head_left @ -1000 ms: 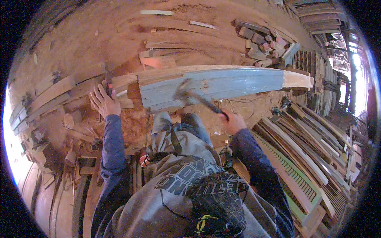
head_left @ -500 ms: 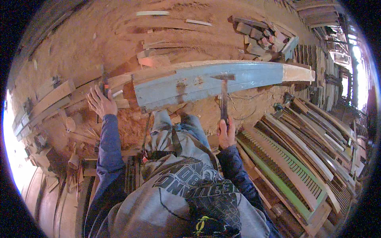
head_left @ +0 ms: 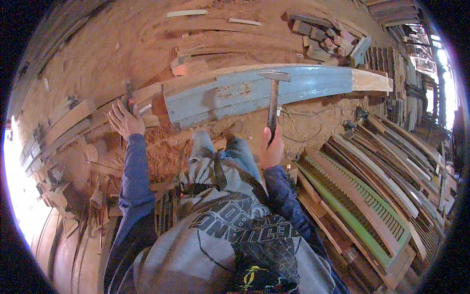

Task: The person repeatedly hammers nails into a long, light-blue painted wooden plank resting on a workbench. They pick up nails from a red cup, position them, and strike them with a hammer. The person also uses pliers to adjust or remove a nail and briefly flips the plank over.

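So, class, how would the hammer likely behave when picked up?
The hammer would probably feel head-heavy, its wide head sitting at one end of a slim handle. It is likely stiff, as that handle looks straight beyond the right hand. Its crosswise head should keep it from rolling far.

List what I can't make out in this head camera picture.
All in the head view:
Lower end of the hammer: covered by the right hand.
Any contact between hammer and blue board: blocked by the hammer's head.
Middle of the orange-marked dark object: behind the left hand.
Grey sweatshirt's nearest part: cut off by the lower edge.
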The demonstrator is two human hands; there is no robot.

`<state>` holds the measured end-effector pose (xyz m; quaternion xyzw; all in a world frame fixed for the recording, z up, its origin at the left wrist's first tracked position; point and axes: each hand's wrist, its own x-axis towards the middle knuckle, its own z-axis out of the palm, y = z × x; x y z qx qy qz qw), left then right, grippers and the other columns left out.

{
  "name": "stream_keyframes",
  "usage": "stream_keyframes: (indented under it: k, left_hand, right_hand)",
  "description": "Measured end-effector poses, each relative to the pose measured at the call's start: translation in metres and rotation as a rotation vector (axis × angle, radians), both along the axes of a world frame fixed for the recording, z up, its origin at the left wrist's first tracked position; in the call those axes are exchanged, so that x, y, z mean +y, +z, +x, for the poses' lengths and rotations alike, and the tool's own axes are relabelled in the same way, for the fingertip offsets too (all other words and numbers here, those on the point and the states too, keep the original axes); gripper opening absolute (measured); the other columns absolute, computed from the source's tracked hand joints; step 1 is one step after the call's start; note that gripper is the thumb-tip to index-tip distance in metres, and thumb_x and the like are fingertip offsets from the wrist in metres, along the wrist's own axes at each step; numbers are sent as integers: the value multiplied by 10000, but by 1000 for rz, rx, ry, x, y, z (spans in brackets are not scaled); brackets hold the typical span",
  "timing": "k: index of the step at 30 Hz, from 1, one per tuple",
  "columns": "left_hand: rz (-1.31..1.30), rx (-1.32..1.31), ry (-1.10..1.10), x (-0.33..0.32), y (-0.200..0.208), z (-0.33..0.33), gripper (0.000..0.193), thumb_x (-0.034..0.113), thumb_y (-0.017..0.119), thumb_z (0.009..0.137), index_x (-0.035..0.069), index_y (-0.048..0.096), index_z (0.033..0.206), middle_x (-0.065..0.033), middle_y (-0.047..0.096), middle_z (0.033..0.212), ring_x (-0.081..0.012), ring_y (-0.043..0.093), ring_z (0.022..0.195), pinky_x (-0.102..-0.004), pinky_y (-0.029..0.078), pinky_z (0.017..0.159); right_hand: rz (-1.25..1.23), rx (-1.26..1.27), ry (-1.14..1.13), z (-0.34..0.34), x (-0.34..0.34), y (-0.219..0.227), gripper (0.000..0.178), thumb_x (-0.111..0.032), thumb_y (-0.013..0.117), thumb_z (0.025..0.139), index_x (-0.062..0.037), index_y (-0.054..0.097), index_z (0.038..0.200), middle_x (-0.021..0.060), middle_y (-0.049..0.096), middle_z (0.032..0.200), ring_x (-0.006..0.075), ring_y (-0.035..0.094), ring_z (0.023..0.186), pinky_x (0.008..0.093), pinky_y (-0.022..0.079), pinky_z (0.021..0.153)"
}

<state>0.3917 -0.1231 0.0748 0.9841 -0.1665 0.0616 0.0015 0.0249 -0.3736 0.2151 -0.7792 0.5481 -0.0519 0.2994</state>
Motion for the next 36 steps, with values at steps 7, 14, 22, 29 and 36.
stream_keyframes:
  k: [7, 14, 22, 29, 36]
  left_hand:
    - [20, -1, 15, -3, -2, 2, 677, 544, 468, 984, 154, 343, 1523, -123, 315, 1584, -399, 224, 1474, -542, 167, 1208]
    - [15, 8, 41, -7, 1, 1, 693, 580, 454, 979, 166, 349, 1524, -123, 308, 1593, -388, 215, 1482, -553, 157, 1209]
    - [11, 38, 46, -11, 9, -2, 662, 494, 494, 984, 152, 328, 1526, -121, 306, 1581, -383, 207, 1482, -551, 161, 1203]
    - [-49, -14, 6, -9, 7, -1, 678, 501, 499, 976, 139, 332, 1524, -146, 314, 1575, -406, 221, 1473, -556, 154, 1203]
    - [-2, 15, 43, -11, 10, -2, 691, 517, 490, 973, 133, 339, 1528, -157, 303, 1589, -398, 227, 1476, -558, 132, 1208]
  right_hand:
    - [-10, -62, -5, 0, -7, -2, 417, -367, 509, 1021, 4, 558, 1205, 236, 678, 887, 405, 677, 801, 491, 503, 690]
    - [-83, -48, 59, -1, -10, -4, 428, -365, 506, 1022, 11, 536, 1226, 257, 663, 864, 430, 670, 807, 504, 492, 671]
    - [125, 135, 47, 4, -4, -2, 472, -368, 501, 1013, -15, 492, 1326, 259, 666, 1001, 444, 650, 917, 494, 508, 789]
    - [121, -58, -63, -25, -4, -44, 438, -405, 512, 1021, -31, 559, 1245, 146, 654, 854, 305, 634, 743, 428, 503, 662]
    - [668, -303, -181, -70, -45, -22, 366, -452, 559, 1005, -110, 601, 1128, -39, 487, 626, 76, 433, 498, 261, 355, 453]
